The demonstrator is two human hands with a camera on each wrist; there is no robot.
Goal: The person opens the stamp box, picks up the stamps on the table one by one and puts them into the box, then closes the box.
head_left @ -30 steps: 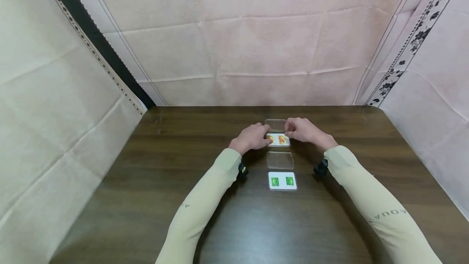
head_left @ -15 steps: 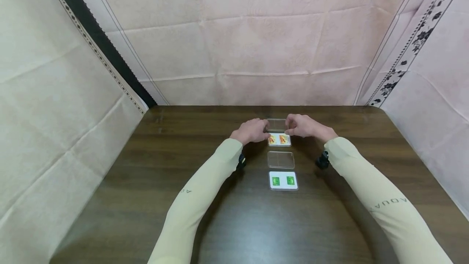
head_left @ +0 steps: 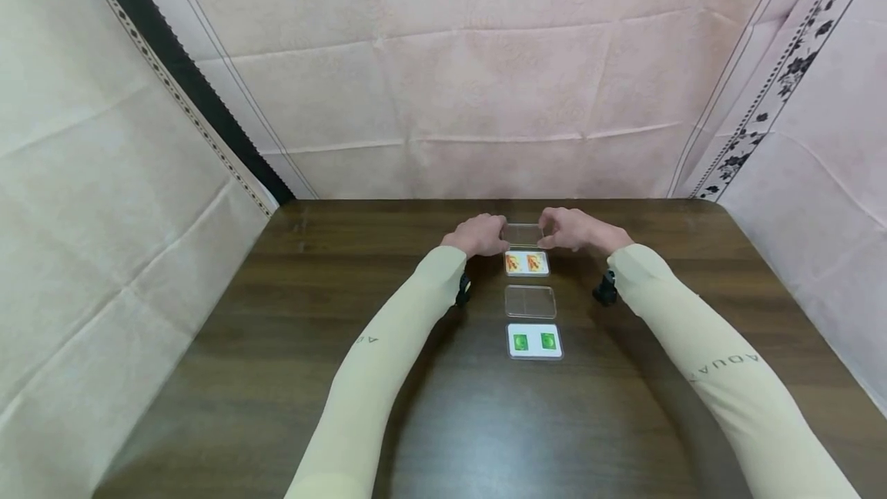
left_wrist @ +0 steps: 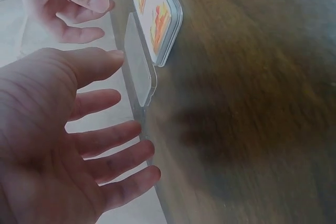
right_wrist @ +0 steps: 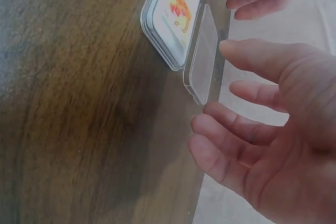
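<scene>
My left hand [head_left: 478,235] and right hand [head_left: 574,229] hover at either side of a clear plastic lid [head_left: 523,235] near the table's back edge. In the left wrist view, the left fingers are loosely spread with the thumb tip beside the lid [left_wrist: 138,66]. The right wrist view shows the right fingers slightly bent around air, thumb near the other end of the lid [right_wrist: 203,56]. Just in front of this lid lies a flat clear case with a white face bearing two orange pictures [head_left: 527,263]. Neither hand holds anything.
Closer to me in the same column lie a second clear lid [head_left: 530,302] and a case with two green pictures [head_left: 534,341]. All rest on a dark wooden table [head_left: 277,345]. Pale cloth [head_left: 450,83] hangs behind the table and at both sides.
Both hands have moved away from me, from the orange-picture case to the far lid. The left fingers no longer overlap that case. The cases and lids have stayed in place.
</scene>
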